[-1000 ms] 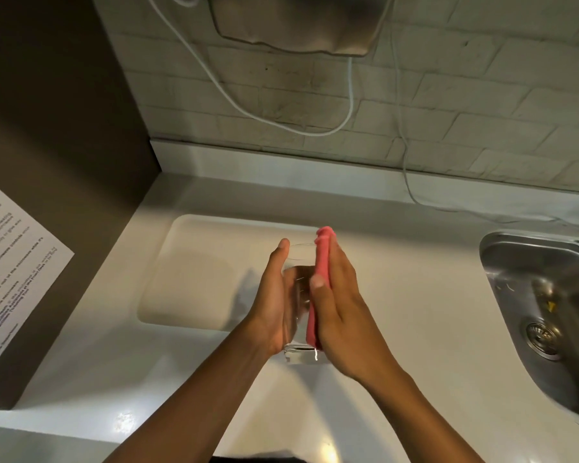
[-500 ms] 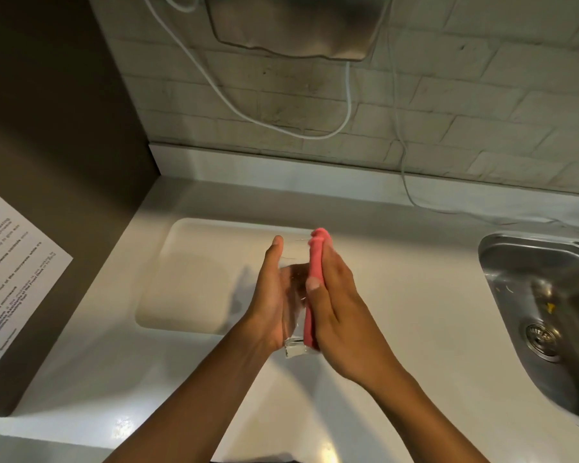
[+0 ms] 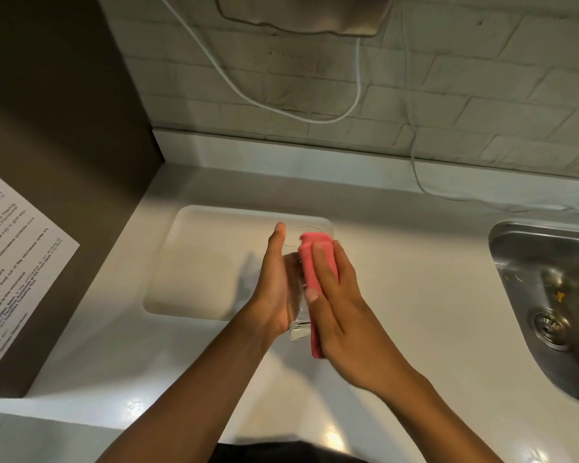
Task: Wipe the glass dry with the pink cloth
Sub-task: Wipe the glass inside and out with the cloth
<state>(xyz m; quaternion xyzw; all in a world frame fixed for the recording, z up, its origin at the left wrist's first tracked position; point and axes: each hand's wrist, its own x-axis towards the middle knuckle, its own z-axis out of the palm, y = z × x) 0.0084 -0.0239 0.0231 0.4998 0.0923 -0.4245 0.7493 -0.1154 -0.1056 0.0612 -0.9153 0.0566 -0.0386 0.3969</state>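
Head view: the glass (image 3: 295, 295) is held in the air above the bench (image 3: 415, 295), just right of the tray (image 3: 194, 262), its rim pointing away towards the wall. The left hand (image 3: 274, 289) cups the glass's left side, fingers wrapped behind it and thumb up along the wall. The right hand (image 3: 335, 305) lies flat with fingers stretched out, pressing the folded cloth (image 3: 310, 272) against the glass's right side. The sink (image 3: 549, 295) sits well to the right of the glass.

Risk, as I judge it: the glass is likely wet and pinched only between palm and cloth, so a hard stroke could slide it out and drop it on the bench. The inside looks not yet wiped
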